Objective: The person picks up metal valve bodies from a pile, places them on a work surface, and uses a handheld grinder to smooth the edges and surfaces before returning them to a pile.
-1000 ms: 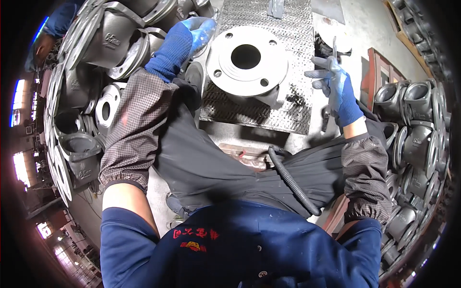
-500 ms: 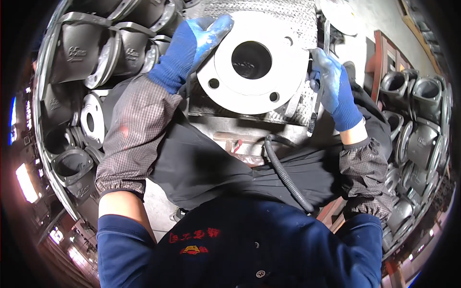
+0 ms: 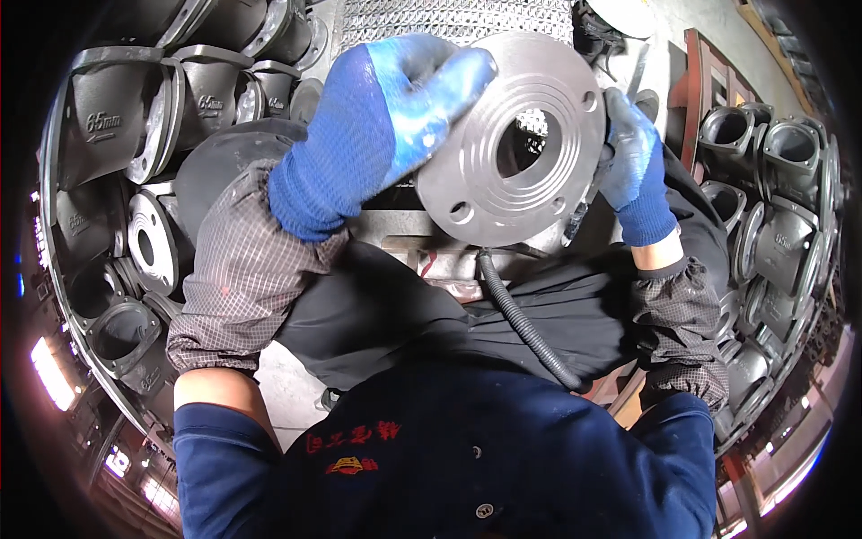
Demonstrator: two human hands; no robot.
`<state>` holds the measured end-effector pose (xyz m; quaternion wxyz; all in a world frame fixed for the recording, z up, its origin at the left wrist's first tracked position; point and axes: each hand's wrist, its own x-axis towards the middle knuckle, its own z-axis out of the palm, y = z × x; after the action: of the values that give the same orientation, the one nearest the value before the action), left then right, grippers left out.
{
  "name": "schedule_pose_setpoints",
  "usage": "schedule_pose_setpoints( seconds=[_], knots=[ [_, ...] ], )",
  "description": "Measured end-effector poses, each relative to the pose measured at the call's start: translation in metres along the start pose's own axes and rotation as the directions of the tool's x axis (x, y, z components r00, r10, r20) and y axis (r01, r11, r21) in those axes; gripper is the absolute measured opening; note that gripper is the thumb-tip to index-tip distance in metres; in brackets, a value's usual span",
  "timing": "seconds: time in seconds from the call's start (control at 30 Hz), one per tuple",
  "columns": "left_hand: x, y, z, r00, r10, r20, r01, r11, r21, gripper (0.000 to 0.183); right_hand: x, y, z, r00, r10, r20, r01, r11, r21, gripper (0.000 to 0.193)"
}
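My left hand [image 3: 404, 108], in a blue knitted glove with a coated palm, is closed on the rim of a grey flanged metal casting [image 3: 449, 184]. Its round flange is tilted, with concentric grooves, bolt holes and an open bore. At the casting's right edge my right hand [image 3: 636, 148], gloved alike, is closed round a long thin tool with a flat metal end [image 3: 639, 67]. The tool's dark lower part [image 3: 576, 225] shows below the fingers. Whether the right fingers also touch the flange, I cannot tell.
A textured metal work surface [image 3: 431, 22] lies beyond the casting. Flanged pipe castings are stacked at left [image 3: 112, 117] and right [image 3: 781, 242]. A ribbed hose [image 3: 525, 337] runs across my lap. A reddish metal frame [image 3: 705, 81] stands at right.
The casting has been lifted toward me and tilted, showing a grooved flange face instead of the bright smooth one. My left hand has moved with it; the right stays beside it with the tool.
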<state>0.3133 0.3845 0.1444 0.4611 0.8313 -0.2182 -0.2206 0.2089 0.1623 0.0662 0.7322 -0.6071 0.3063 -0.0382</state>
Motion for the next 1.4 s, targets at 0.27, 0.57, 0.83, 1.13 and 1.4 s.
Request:
schedule_pose_setpoints(
  seconds=[0.27, 0.57, 0.83, 1.13, 1.4],
  knots=[
    [-0.016, -0.016, -0.001, 0.99, 0.007, 0.139, 0.018, 0.984, -0.18, 0.032, -0.008, -0.037, -0.022, 0.625, -0.665, 0.409, 0.683, 0.213, -0.698, 0.035],
    [-0.026, -0.09, -0.02, 0.995, -0.092, 0.033, 0.097, 0.89, -0.445, 0.042, -0.036, -0.052, 0.009, 0.471, -0.704, 0.531, 0.802, 0.091, -0.591, 0.049],
    [-0.033, -0.111, -0.026, 0.999, -0.014, 0.044, 0.034, 0.875, -0.483, 0.041, -0.05, -0.048, 0.027, 0.579, -0.669, 0.466, 0.804, 0.373, -0.463, 0.041],
    [-0.037, -0.072, -0.005, 0.998, 0.064, 0.008, -0.061, 0.977, -0.204, 0.039, -0.04, -0.044, -0.006, 0.519, -0.697, 0.495, 0.74, 0.076, -0.668, 0.049],
    [-0.038, -0.03, -0.023, 0.832, 0.553, 0.029, -0.534, 0.786, 0.311, 0.045, -0.043, -0.045, 0.005, 0.546, -0.708, 0.449, 0.763, 0.198, -0.616, 0.032]
  ],
)
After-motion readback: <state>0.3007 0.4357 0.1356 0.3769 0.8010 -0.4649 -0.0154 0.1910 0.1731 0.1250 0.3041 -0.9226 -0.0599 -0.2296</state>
